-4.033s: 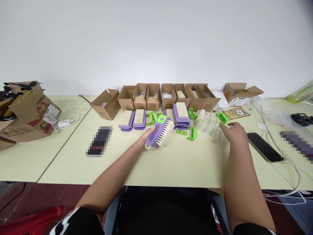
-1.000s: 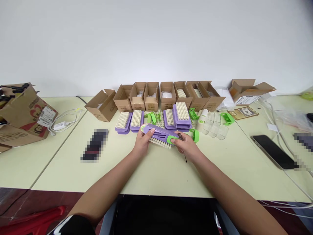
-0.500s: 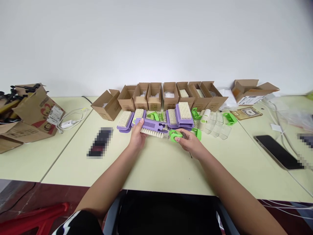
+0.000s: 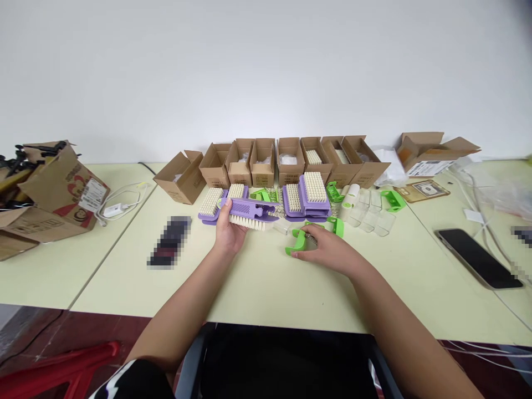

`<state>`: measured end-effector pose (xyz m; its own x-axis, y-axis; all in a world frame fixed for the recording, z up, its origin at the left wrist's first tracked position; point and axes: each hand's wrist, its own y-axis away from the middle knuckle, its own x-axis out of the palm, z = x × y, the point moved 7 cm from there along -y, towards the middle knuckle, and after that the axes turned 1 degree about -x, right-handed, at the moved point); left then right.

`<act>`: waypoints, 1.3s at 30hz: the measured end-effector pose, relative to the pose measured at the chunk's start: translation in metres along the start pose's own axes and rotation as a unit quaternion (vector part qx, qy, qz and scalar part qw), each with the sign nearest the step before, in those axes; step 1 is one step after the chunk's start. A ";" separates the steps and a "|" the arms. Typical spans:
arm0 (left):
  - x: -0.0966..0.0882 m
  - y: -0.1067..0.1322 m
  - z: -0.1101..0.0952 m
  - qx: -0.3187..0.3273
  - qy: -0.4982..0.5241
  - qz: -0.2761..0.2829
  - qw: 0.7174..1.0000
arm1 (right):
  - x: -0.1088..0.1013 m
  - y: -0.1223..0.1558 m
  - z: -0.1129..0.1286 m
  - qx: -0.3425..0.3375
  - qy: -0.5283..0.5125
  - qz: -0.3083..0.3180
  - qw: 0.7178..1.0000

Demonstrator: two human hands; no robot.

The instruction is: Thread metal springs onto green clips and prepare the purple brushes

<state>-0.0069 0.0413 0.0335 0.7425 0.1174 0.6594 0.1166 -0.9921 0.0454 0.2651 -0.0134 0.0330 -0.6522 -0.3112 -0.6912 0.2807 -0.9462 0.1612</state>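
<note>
Okay, I have purple scrub brush (image 4: 251,208) gripped in left hand (image 4: 226,235), fingers closed; right hand (image 4: 328,249) open, fingers over green plastic clip (image 4: 296,245) on table (image 4: 266,282).

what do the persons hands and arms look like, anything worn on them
The left hand and right hand are bare, with no gloves, and both forearms are bare too. A black sleeve with a white marking shows at the top of the left arm. No sleeve shows on the right arm in this view.
</note>
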 end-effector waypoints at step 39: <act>0.001 0.003 0.004 -0.017 -0.015 0.014 1.000 | -0.034 0.006 -0.006 -0.079 -0.402 -0.197 0.891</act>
<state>-0.0030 0.0390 0.0318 0.7646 0.0901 0.6381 0.0728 -0.9959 0.0534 0.2935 -0.0082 0.0531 -0.9977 0.0195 0.0648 -0.0276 -0.9915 -0.1269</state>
